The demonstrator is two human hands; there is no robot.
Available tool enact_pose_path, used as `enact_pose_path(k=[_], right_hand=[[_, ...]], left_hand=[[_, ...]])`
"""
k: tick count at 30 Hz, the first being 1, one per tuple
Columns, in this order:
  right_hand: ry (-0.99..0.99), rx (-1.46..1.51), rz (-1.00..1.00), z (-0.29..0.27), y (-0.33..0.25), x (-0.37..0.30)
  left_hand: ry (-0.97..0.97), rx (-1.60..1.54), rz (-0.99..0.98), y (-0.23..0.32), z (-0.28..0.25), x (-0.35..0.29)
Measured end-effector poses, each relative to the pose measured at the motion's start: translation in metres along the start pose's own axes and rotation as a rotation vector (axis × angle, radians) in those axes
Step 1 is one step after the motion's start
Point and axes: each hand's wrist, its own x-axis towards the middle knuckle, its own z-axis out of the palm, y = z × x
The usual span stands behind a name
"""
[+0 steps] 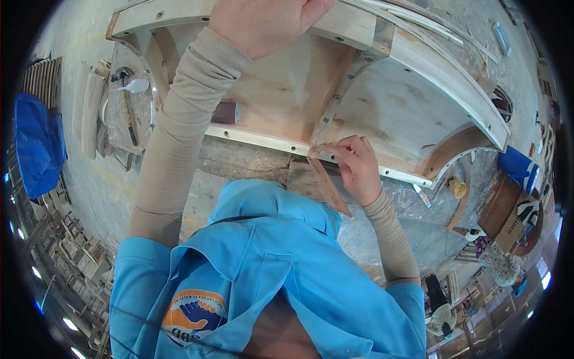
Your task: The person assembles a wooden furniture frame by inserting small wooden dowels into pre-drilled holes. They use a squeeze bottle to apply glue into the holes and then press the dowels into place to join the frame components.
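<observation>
A large curved wooden furniture frame (257,140) with plywood panels (394,113) and dark screw holes along its rails lies in front of me. My left hand (263,27) reaches to its far rail; the upper picture edge cuts off most of its fingers, so its grip is hidden. My right hand (359,170) is closed, its fingers curled at the near rail beside the middle divider (335,99). Whether something small is between those fingertips cannot be made out. Just under that hand a flat brown wooden strip (329,186) slants down from the rail.
A brown-red cylinder (226,112) lies inside the frame. At left are a hammer (127,107), a white bottle (137,85), curved wooden parts (89,113) and a blue bag (39,146). A tube (422,196) and a yellowish lump (457,187) lie at right. Other people (502,263) are farther off.
</observation>
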Motion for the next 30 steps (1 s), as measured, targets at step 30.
enact_pose_path(k=[30], right_hand=[[-0.087,-0.085,-0.149,0.012,0.001,0.012]], left_hand=[[-0.033,0.012,-0.021,0.001,0.002,0.002]])
